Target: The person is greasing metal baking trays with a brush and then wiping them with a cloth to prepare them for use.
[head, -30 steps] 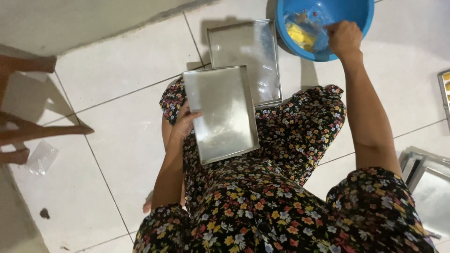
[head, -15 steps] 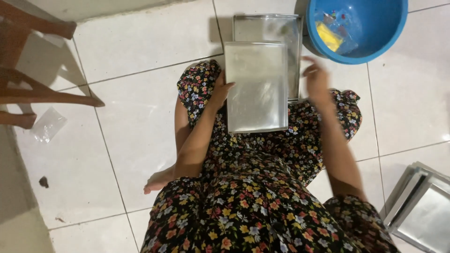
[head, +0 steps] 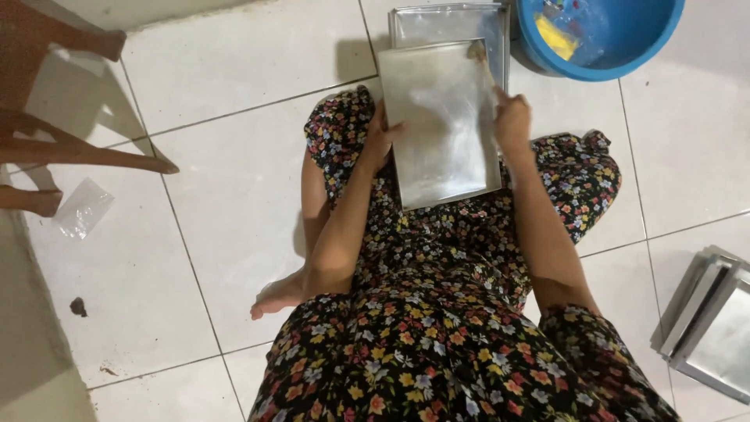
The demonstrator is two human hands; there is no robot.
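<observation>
I sit on a white tiled floor in a flowered dress. A rectangular metal baking tray (head: 437,117) rests tilted on my lap. My left hand (head: 380,143) grips its left edge. My right hand (head: 512,121) is closed at its right edge and holds a small brush or scrubber (head: 478,55) whose tip lies on the tray's upper right corner. Another metal tray (head: 422,23) lies on the floor just beyond it. A blue plastic basin (head: 625,47) with water and a yellow sponge (head: 556,39) stands at the upper right.
Several metal trays (head: 711,320) are stacked on the floor at the right edge. Wooden chair legs (head: 78,148) stand at the left, with a crumpled clear plastic bag (head: 82,207) beside them. My bare foot (head: 277,295) shows by my left arm.
My right hand left the blue basin and came down to the tray's right edge. The view shifted, so the tray now lies closer to the middle.
</observation>
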